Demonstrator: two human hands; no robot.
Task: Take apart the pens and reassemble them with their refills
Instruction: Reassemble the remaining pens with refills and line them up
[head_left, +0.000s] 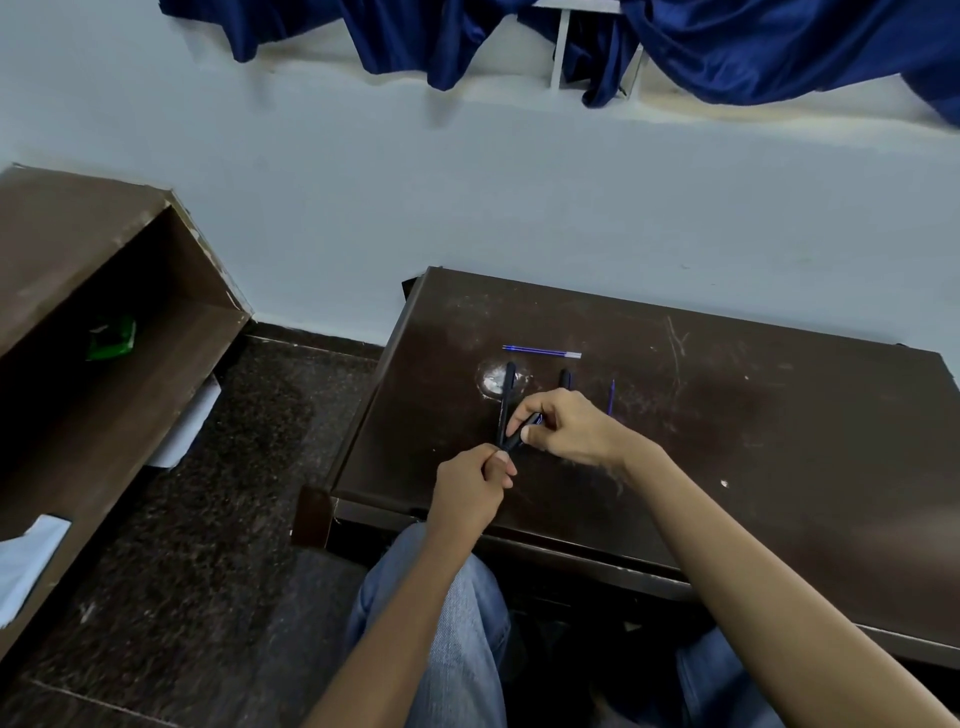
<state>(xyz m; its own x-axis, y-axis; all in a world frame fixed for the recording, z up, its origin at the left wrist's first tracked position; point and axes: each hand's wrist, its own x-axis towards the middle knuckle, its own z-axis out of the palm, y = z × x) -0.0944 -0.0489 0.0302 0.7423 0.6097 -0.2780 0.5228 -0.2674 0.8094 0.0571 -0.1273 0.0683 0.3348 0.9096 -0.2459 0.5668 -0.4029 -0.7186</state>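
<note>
A dark pen (521, 435) is held just above the desk (727, 415), its near end pinched in the curled fingers of the left hand (472, 486) and its far part gripped by the right hand (569, 426). If it is pulled apart sharply, a small part may be flung over the desk's near edge and lost.

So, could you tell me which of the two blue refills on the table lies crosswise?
The far refill with the clear end; the other refill points away, beside the right hand.
</note>
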